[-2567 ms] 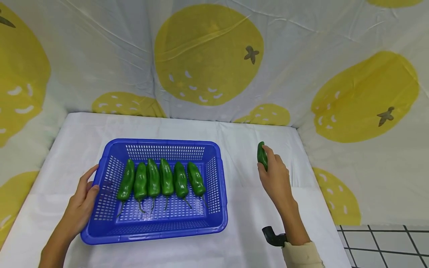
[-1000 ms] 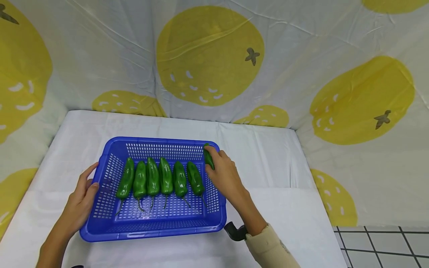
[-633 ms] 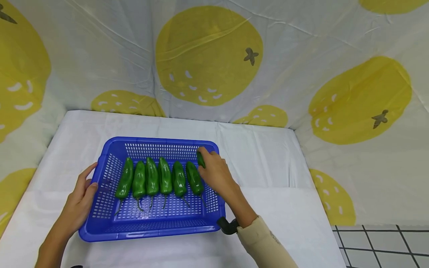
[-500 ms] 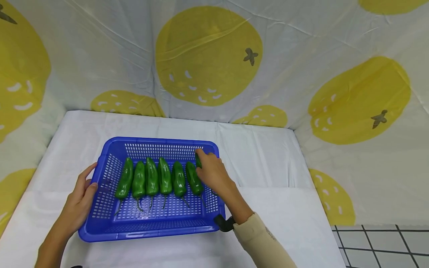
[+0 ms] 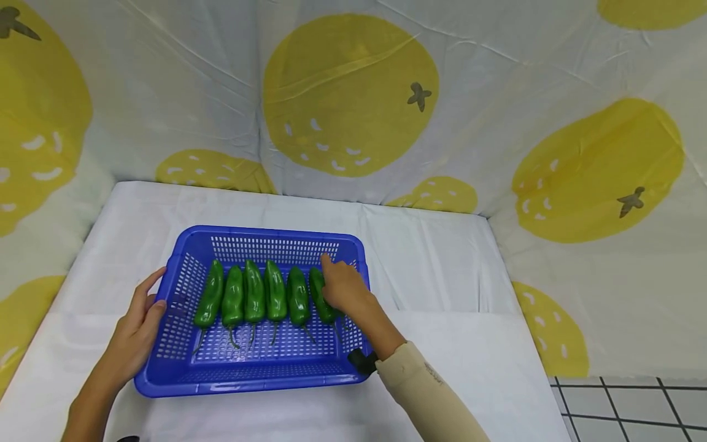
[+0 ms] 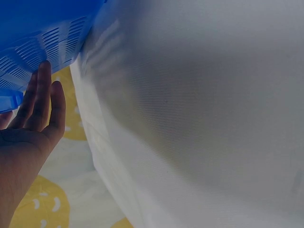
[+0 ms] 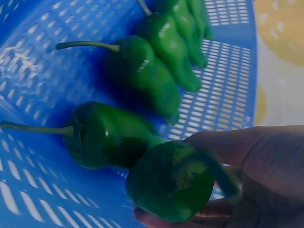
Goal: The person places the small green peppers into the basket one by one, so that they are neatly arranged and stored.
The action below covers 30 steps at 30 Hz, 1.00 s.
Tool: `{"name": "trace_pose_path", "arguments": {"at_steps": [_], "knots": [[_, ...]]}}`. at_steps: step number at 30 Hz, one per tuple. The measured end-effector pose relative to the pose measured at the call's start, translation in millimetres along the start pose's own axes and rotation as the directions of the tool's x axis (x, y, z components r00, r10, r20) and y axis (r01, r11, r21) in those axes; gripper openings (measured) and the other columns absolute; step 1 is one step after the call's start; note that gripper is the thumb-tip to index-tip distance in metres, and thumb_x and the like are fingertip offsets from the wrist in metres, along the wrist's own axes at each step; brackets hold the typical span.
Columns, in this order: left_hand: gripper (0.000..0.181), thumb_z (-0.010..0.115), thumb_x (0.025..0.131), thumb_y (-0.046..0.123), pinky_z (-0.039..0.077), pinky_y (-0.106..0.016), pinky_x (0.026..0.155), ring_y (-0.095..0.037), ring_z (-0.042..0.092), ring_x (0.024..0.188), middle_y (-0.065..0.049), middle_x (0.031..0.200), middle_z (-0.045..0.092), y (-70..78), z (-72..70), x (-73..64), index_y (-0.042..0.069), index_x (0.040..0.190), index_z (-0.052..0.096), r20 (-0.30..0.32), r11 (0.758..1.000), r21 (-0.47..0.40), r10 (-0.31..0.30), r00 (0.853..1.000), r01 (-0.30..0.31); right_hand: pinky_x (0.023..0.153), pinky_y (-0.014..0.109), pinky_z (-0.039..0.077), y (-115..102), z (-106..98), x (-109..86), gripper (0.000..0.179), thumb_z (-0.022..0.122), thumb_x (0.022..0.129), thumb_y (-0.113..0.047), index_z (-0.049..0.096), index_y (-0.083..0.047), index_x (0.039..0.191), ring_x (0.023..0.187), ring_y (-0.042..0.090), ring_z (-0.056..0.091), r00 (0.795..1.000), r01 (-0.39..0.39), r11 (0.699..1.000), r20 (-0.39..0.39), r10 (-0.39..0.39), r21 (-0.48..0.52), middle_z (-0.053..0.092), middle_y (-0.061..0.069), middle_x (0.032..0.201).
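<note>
In the head view, a blue plastic basket [image 5: 251, 388] stands on the white-covered table. Several green peppers [image 5: 254, 293] lie side by side in it, stems toward the person. My left hand [image 5: 132, 331] holds the basket's left side at the rim; the left wrist view shows fingers [image 6: 42, 95] reaching up to its outer wall. Inside the right end is my right hand [image 5: 349, 288], back upward. It grips another green pepper [image 7: 166, 185], stem toward the camera in the right wrist view, beside the rightmost lying pepper [image 7: 107, 135]. From the head, my hand mostly hides that held pepper.
White cloth [image 5: 436, 270] covers the tabletop, extending right of the basket. A lemon-printed curtain [image 5: 353, 92] hangs behind and along the sides. Grey floor tiles [image 5: 624, 408] show at the lower right. A black wrist mount [image 5: 361, 362] sits near the basket's right rim.
My right hand has carried the pepper left from the table's right side, over the rim, and lowered it into the basket beside the row. My left hand stays at the basket's left side.
</note>
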<state>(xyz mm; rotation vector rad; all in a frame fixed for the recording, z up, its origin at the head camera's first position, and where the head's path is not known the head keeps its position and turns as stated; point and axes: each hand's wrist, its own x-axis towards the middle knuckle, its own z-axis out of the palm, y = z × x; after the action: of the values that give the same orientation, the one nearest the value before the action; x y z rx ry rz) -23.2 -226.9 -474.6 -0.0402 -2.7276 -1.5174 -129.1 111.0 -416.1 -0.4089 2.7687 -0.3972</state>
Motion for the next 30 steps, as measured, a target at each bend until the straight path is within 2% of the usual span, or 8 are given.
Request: {"name": "trace_pose_path", "arguments": {"at_steps": [5,9,12,17,23,30], "knots": [[0.06,0.029,0.108,0.014,0.055,-0.063,0.067,-0.06,0.058,0.102,-0.038,0.135,0.045,0.7,0.3,0.2,0.025,0.161,0.005,0.0,1.0,0.007,-0.003,1.0,0.003,0.061,0.035,0.053,-1.3,6.5,0.5,0.052,0.068,0.09,-0.007,0.047,0.001,0.136,0.074,0.026,0.062,0.998,-0.018,1.0,0.055,0.018,-0.005,0.064,0.017,0.088],[0.06,0.03,0.108,0.014,0.055,-0.063,0.068,-0.059,0.058,0.102,-0.038,0.135,0.045,1.4,0.3,0.6,0.025,0.161,0.005,0.0,1.0,0.016,-0.001,1.0,0.001,0.065,0.034,0.053,-2.4,7.0,-0.7,0.04,0.06,0.097,-0.012,0.052,0.004,0.133,0.077,0.025,0.063,0.997,-0.018,1.0,0.076,0.02,-0.022,0.065,0.017,0.091],[0.06,0.03,0.108,0.014,0.055,-0.062,0.068,-0.059,0.058,0.102,-0.038,0.136,0.045,2.2,0.6,1.0,0.025,0.161,0.005,0.005,1.0,0.015,0.0,1.0,0.0,0.069,0.036,0.056,-3.6,2.2,-3.7,0.036,0.054,0.098,-0.006,0.057,0.005,0.132,0.081,0.028,0.067,0.999,0.002,0.997,0.046,0.002,-0.075,0.067,0.02,0.096],[0.06,0.029,0.108,0.014,0.053,-0.066,0.069,-0.06,0.057,0.103,-0.038,0.136,0.044,2.8,0.0,0.5,0.024,0.161,0.004,0.009,1.0,0.012,-0.009,1.0,0.009,0.073,0.04,0.058,-4.5,-11.5,-11.4,0.044,0.055,0.094,0.001,0.054,0.004,0.138,0.093,0.033,0.068,0.998,0.051,0.991,-0.018,-0.053,-0.126,0.067,0.024,0.111],[0.06,0.028,0.108,0.014,0.052,-0.068,0.07,-0.062,0.056,0.104,-0.039,0.139,0.042,2.8,-0.4,-0.6,0.025,0.161,0.004,0.008,1.0,0.009,-0.01,1.0,0.01,0.063,0.041,0.055,-3.2,-23.6,-17.1,0.037,0.057,0.091,0.002,0.062,-0.001,0.127,0.083,0.029,0.064,0.992,0.084,0.985,-0.079,-0.097,-0.15,0.067,0.018,0.097],[0.06,0.028,0.108,0.013,0.052,-0.068,0.069,-0.062,0.056,0.104,-0.04,0.139,0.041,3.7,-0.1,-1.6,0.025,0.161,0.004,0.007,1.0,0.007,-0.006,1.0,0.006,0.056,0.04,0.053,-3.0,-27.6,-23.8,0.033,0.053,0.093,0.002,0.064,-0.005,0.122,0.079,0.028,0.062,0.988,0.09,0.987,-0.116,-0.105,-0.133,0.065,0.015,0.094]]}}
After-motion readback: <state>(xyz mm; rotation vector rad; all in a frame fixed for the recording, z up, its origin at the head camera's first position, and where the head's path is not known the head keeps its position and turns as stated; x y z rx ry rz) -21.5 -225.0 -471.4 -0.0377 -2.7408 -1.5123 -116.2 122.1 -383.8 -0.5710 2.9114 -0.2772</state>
